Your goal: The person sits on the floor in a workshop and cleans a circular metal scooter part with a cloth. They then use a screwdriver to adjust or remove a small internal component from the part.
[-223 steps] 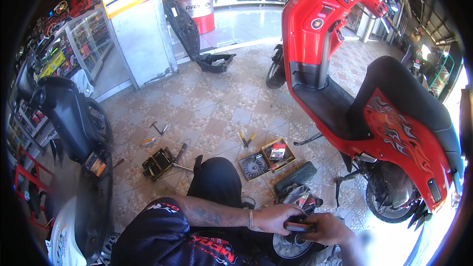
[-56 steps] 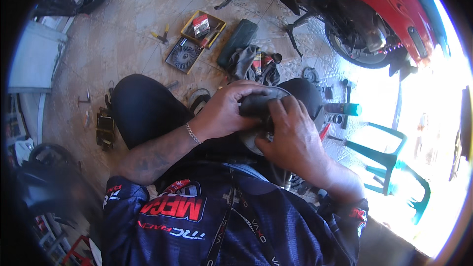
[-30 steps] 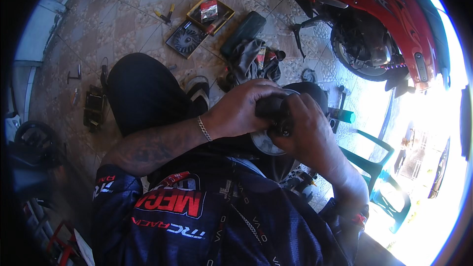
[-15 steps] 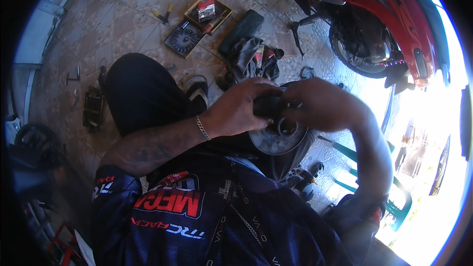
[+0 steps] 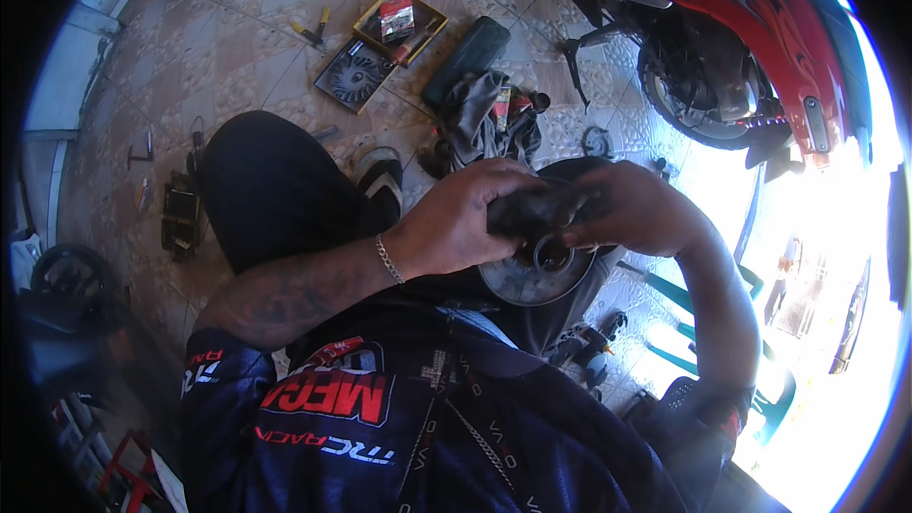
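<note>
A round grey metal disc (image 5: 518,287) with a ring-shaped hub (image 5: 551,255), like a scooter pulley, rests at my lap between my knees. My left hand (image 5: 465,214) grips a dark, greasy part (image 5: 518,212) just above the disc, thumb on the near side and fingers on the far side. From the right, my right hand (image 5: 638,211) reaches in with curled fingers close to the hub. Whatever those fingertips pinch is hidden in shadow and slightly blurred.
A red motorcycle (image 5: 703,0) stands at far right. On the tiled floor lie an open yellow-and-black tool case (image 5: 404,28), yellow-handled pliers (image 5: 312,33), a dark green case (image 5: 465,62), a dark cloth heap (image 5: 489,119) and a T-handle tool (image 5: 142,148). A green chair (image 5: 774,399) is at right.
My right hand has shifted slightly, its fingers turning over the hub, and more of the ring shows. The left hand keeps its grip; the disc has moved slightly down.
</note>
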Available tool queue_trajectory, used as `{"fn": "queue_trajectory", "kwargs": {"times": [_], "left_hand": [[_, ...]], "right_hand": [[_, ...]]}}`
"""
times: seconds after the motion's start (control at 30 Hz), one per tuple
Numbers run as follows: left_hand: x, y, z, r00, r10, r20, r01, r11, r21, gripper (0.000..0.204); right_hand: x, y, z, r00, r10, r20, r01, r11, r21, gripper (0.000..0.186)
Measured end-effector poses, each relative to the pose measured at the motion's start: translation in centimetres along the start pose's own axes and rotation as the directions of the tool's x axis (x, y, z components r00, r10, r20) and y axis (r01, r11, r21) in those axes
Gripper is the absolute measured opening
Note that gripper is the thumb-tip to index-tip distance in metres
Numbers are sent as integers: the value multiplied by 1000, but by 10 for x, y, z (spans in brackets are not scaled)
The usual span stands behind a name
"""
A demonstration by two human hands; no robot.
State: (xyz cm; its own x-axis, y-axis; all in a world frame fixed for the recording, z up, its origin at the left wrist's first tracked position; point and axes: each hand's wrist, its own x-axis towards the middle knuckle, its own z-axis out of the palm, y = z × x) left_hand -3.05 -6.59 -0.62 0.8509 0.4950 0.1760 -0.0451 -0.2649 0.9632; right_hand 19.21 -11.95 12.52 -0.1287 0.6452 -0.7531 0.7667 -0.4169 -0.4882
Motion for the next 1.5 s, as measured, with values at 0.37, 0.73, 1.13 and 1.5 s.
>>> {"fn": "queue_trajectory", "kwargs": {"times": [0.37,0.73,1.13,1.5], "left_hand": [[-2,-1,2,1000,-18,8,18,1000,15,60],[-4,-1,4,1000,-20,2,20,999,35,63],[-4,-1,2,1000,-23,9,23,999,31,64],[-5,0,3,1000,-27,2,27,999,26,63]], "right_hand": [[-17,14,27,973,14,-229,5,997,79,35],[-33,2,54,903,117,-414,-77,991,111,18],[-40,37,79,903,168,-396,-22,938,347,21],[-37,33,99,847,258,-465,89,792,603,18]]}}
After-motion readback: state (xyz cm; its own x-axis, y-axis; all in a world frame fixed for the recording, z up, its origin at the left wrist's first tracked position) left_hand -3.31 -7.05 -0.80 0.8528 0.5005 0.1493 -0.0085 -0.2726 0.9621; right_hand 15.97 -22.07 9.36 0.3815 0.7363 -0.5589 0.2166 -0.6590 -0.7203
